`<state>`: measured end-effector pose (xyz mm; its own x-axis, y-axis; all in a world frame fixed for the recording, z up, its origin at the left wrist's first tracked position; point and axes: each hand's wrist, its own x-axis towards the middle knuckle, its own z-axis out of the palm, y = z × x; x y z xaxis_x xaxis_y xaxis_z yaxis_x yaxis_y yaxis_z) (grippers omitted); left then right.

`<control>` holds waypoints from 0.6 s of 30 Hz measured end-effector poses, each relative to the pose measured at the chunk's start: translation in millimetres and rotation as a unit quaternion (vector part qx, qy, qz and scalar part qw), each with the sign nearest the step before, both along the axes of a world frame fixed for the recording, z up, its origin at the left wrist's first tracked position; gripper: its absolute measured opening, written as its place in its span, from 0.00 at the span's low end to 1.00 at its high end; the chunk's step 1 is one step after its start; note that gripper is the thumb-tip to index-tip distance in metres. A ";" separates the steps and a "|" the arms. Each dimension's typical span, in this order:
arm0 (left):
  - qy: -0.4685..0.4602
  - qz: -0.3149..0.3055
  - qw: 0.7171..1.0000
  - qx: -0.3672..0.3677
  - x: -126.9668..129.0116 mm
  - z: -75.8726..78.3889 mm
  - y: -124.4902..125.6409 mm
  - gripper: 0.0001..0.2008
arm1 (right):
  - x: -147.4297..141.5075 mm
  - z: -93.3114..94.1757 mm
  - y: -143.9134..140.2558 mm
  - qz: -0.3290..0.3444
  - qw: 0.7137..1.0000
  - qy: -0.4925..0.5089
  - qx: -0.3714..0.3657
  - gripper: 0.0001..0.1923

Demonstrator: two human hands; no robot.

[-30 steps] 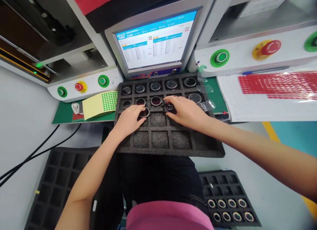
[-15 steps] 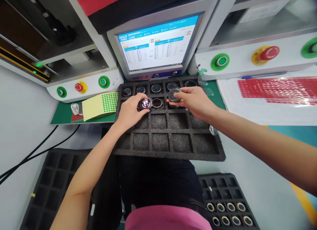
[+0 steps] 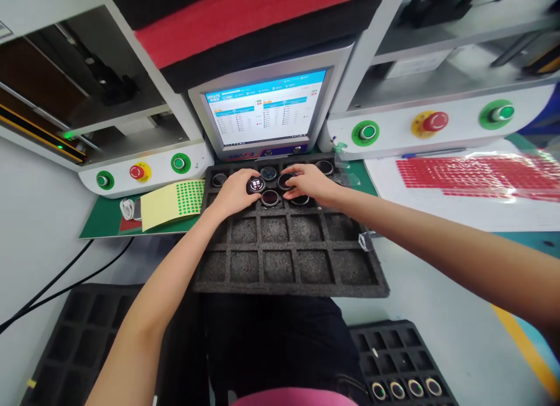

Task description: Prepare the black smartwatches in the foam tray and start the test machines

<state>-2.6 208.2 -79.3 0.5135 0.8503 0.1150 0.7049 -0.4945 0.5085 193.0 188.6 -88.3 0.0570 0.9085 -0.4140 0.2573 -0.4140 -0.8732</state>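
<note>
My left hand [image 3: 234,193] pinches a round watch [image 3: 256,185] whose dark face is lit with white characters. It is over the left part of the black foam tray [image 3: 280,289]. My right hand [image 3: 312,184] has its thumb and fingers round the rim of a dark-faced round watch [image 3: 286,181] at the tray's upper rows. Between and below the hands a ringed watch [image 3: 270,198] sits in a pocket. Another dark watch [image 3: 300,200] lies under my right fingers, partly hidden. More watches fill the back row, including one at the right [image 3: 324,167].
Behind the tray stands a lit monitor [image 3: 266,111], flanked by machines with green buttons [image 3: 366,133] and red stop buttons [image 3: 436,121]. A yellow sticker sheet [image 3: 160,206] lies left; red label strips [image 3: 464,175] lie right. A second foam tray [image 3: 394,342] with several ringed parts sits lower right.
My right hand has turned palm-down and moved left, lowering its watch to the tray's upper rows. My left hand still holds the lit watch. The camera view has shifted.
</note>
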 end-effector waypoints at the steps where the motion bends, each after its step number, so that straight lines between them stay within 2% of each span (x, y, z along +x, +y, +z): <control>1: -0.004 0.003 1.000 0.013 0.3 2.7 -4.9 0.18 | -0.4 -1.0 0.4 0.015 1.000 -0.020 0.000 0.11; 4: -0.029 0.041 0.997 0.058 1.1 14.9 -30.5 0.14 | 1.0 -0.9 1.4 0.043 0.993 -0.103 0.027 0.11; 6: -0.065 0.073 0.992 0.082 0.6 25.5 -55.8 0.18 | 1.9 2.7 0.1 0.042 0.983 -0.164 0.072 0.10; 9: -0.162 0.088 0.981 0.054 -2.0 40.1 -99.7 0.18 | -0.9 13.4 -10.4 0.028 0.962 -0.224 0.154 0.11; 12: -0.275 0.107 0.951 -0.089 -6.2 46.2 -140.3 0.11 | -10.6 28.3 -37.5 0.051 0.950 -0.214 0.223 0.12; 14: -0.355 0.113 0.905 -0.205 -9.4 44.3 -161.2 0.10 | -20.8 38.0 -66.8 0.089 0.946 -0.172 0.258 0.09; 16: -0.421 0.063 0.852 -0.304 -12.1 39.0 -177.4 0.09 | -33.5 44.7 -103.0 0.127 0.942 -0.118 0.289 0.08; 18: -0.442 -0.036 0.813 -0.377 -13.4 33.1 -191.0 0.09 | -48.1 46.1 -141.8 0.158 0.935 -0.063 0.312 0.11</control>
